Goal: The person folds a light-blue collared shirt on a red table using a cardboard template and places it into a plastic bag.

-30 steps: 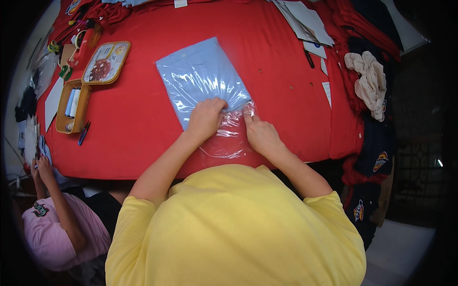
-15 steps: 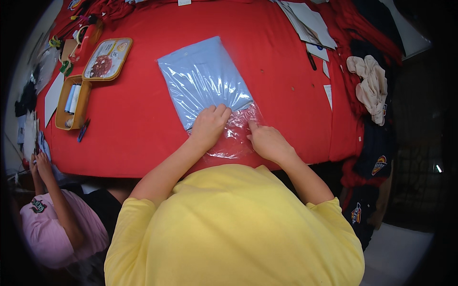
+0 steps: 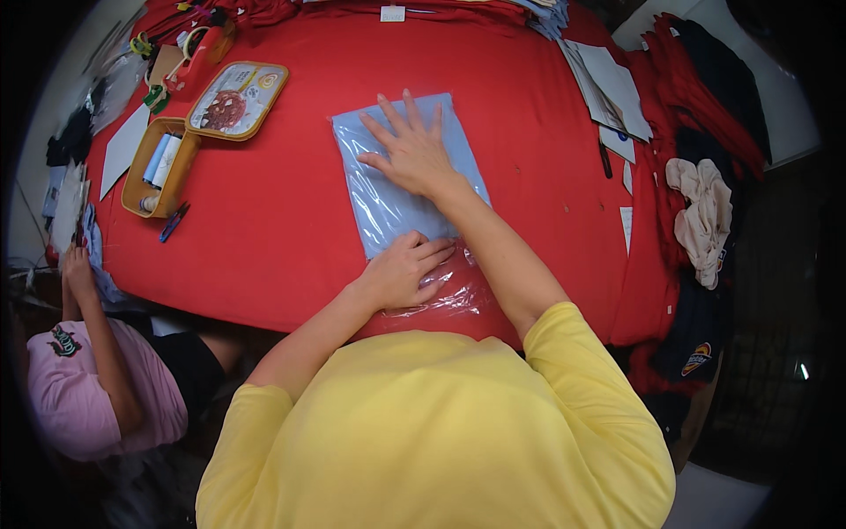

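Observation:
A folded light blue garment (image 3: pixel 370 207) lies flat inside a clear plastic bag (image 3: pixel 454 295) on the red-covered table (image 3: pixel 282 212). My right hand (image 3: pixel 412 154) rests spread on the far part of the garment, its fingers pointing away from me. Closer to me, my left hand (image 3: pixel 404 271) lies on the bag near the garment's lower edge, fingers stretched to the right and thumb apart. The bag's loose end runs from under that hand toward my body. Part of the garment's right side is hidden by my right hand and forearm.
On the left stand a yellow tub (image 3: pixel 163 172) with thread spools, its printed lid (image 3: pixel 238 99) and small blue snips (image 3: pixel 174 222). Papers (image 3: pixel 608 84) and a beige cloth (image 3: pixel 702 220) lie on the right. A person in pink (image 3: pixel 106 379) sits at lower left.
My right hand has moved from the bag's loose end up onto the garment and spread its fingers. My left hand has flattened near the garment's lower edge. The whole view has shifted slightly.

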### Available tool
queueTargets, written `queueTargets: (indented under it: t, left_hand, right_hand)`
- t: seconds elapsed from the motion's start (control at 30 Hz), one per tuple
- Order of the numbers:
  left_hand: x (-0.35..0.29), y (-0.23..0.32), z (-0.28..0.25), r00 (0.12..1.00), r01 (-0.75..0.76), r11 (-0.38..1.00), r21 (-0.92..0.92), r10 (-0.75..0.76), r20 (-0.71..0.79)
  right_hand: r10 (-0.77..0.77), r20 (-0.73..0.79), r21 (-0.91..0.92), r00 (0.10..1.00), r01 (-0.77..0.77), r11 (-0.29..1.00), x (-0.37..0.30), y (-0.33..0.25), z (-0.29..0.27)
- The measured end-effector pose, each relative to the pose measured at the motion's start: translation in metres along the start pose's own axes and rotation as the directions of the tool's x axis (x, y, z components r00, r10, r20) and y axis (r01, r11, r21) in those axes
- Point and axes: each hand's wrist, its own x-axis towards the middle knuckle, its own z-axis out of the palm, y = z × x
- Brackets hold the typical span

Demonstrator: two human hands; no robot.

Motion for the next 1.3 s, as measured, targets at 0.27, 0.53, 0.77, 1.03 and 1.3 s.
queueTargets:
  t: [0.27, 0.53, 0.77, 1.03, 1.3]
  left_hand:
    - [-0.002, 0.014, -0.004, 0.999, 0.027, 0.993, 0.119, -0.022, -0.042]
    - [-0.003, 0.004, -0.005, 0.988, 0.134, 0.988, -0.076, -0.127, 0.084]
    - [0.012, 0.012, -0.017, 0.962, 0.186, 0.98, -0.077, -0.166, 0.218]
    - [0.034, 0.026, -0.033, 0.803, 0.539, 0.835, -0.113, -0.469, 0.368]
    - [0.05, 0.018, -0.035, 0.721, 0.661, 0.708, -0.251, -0.504, 0.476]
  right_hand:
    - [0.124, 0.192, -0.064, 0.974, -0.113, 0.992, 0.002, 0.001, 0.028]
    - [0.204, 0.159, -0.036, 0.966, -0.201, 0.979, -0.005, 0.042, -0.003]
    - [0.314, 0.246, 0.36, 0.917, -0.388, 0.849, -0.041, 0.095, 0.007]
    - [0.293, 0.49, 0.416, 0.821, -0.515, 0.749, -0.223, 0.065, -0.127]
    - [0.15, 0.198, 0.375, 0.969, -0.216, 0.902, -0.225, 0.051, -0.1]
